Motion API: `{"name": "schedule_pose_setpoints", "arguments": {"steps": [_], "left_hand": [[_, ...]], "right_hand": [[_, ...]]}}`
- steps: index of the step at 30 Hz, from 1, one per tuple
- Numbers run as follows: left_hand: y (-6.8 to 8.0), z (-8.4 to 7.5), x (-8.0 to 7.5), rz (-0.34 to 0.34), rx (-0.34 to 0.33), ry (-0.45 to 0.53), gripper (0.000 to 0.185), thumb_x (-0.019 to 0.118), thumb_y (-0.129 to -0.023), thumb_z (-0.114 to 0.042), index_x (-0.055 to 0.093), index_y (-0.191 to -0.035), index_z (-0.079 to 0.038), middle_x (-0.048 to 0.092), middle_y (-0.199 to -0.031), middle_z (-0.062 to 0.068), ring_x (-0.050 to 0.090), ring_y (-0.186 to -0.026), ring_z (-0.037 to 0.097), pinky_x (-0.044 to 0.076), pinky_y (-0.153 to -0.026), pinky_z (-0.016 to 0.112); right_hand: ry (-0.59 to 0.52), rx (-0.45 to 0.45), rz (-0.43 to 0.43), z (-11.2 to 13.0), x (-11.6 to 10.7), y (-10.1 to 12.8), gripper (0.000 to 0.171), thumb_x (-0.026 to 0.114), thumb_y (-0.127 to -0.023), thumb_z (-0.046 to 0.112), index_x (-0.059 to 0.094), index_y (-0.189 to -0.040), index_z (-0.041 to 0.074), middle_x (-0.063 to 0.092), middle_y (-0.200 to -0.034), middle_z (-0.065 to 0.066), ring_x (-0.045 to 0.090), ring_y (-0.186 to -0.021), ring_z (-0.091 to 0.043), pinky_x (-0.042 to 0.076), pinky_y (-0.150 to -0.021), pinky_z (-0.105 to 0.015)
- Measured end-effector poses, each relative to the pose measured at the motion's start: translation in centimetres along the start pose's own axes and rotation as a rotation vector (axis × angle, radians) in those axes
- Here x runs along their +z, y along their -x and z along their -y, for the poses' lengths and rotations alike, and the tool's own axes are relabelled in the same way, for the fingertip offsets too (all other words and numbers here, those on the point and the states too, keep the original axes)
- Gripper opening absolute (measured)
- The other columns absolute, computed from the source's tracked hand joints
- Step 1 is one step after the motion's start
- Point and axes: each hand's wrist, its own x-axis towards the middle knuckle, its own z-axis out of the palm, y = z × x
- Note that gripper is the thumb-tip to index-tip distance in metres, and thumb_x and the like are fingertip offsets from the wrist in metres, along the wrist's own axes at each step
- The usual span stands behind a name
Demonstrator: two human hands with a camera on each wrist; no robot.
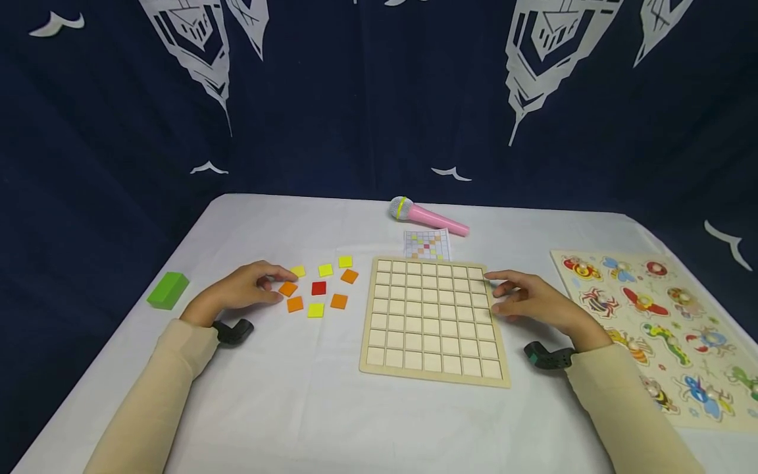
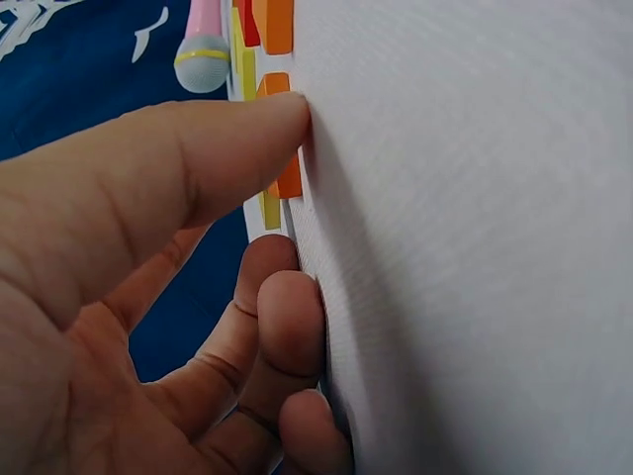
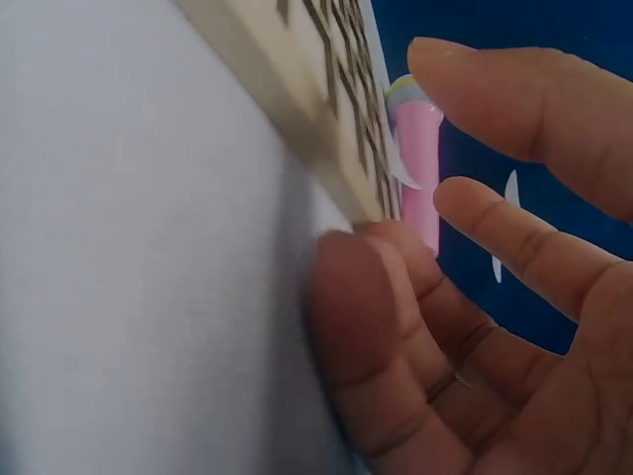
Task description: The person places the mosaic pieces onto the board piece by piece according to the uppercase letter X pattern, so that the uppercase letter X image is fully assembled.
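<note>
Several small square tiles lie loose left of the board, among them an orange tile (image 1: 288,289), a yellow tile (image 1: 326,270) and one red tile (image 1: 318,288). At their left edge is my left hand (image 1: 243,286), fingers loosely bent, holding nothing. In the left wrist view its thumb (image 2: 237,148) overlaps an orange tile (image 2: 290,178); whether it touches I cannot tell. A square wooden grid board (image 1: 432,319) of plain pale cells lies in the middle. By its right edge rests my right hand (image 1: 535,303), thumb and fingers apart, with nothing gripped.
Behind the board lie a printed colour-pattern card (image 1: 428,244) and a pink toy microphone (image 1: 435,217). At far left sits a green block (image 1: 168,290). An insect puzzle board (image 1: 663,329) occupies the right side, partly under the right forearm. A dark curtain (image 1: 367,99) hangs behind the table.
</note>
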Motion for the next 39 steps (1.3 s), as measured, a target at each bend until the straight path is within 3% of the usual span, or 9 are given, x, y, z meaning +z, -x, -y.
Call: {"name": "schedule_pose_setpoints", "arguments": {"steps": [13, 25, 39], "left_hand": [[0.0, 0.1, -0.1, -0.005, -0.001, 0.010, 0.035, 0.079, -0.096, -0.006, 0.076, -0.131, -0.006, 0.066, -0.122, 0.014, 0.053, -0.098, 0.027, 0.046, -0.087, 0.037], [0.0, 0.3, 0.2, -0.041, -0.048, 0.036, 0.033, 0.082, -0.095, -0.010, 0.076, -0.127, -0.004, 0.067, -0.116, 0.011, 0.053, -0.099, 0.026, 0.046, -0.088, 0.037], [0.1, -0.1, -0.2, -0.077, -0.008, 0.062, 0.034, 0.081, -0.097, -0.014, 0.072, -0.126, -0.001, 0.073, -0.114, 0.013, 0.058, -0.097, 0.025, 0.049, -0.089, 0.037]], "right_hand": [[0.094, -0.009, -0.057, -0.9, 0.6, -0.6, 0.065, 0.086, -0.090, 0.002, 0.057, -0.146, -0.013, 0.062, -0.115, -0.016, 0.047, -0.076, -0.013, 0.044, -0.065, -0.025], [0.094, -0.041, -0.056, -1.5, 0.5, -0.7, 0.063, 0.086, -0.089, 0.002, 0.059, -0.144, -0.013, 0.061, -0.113, -0.013, 0.048, -0.077, -0.012, 0.044, -0.065, -0.025], [0.059, -0.067, -0.056, -1.7, 0.5, -0.7, 0.060, 0.085, -0.090, 0.000, 0.060, -0.143, -0.014, 0.060, -0.110, -0.010, 0.049, -0.075, -0.011, 0.046, -0.063, -0.024]]}}
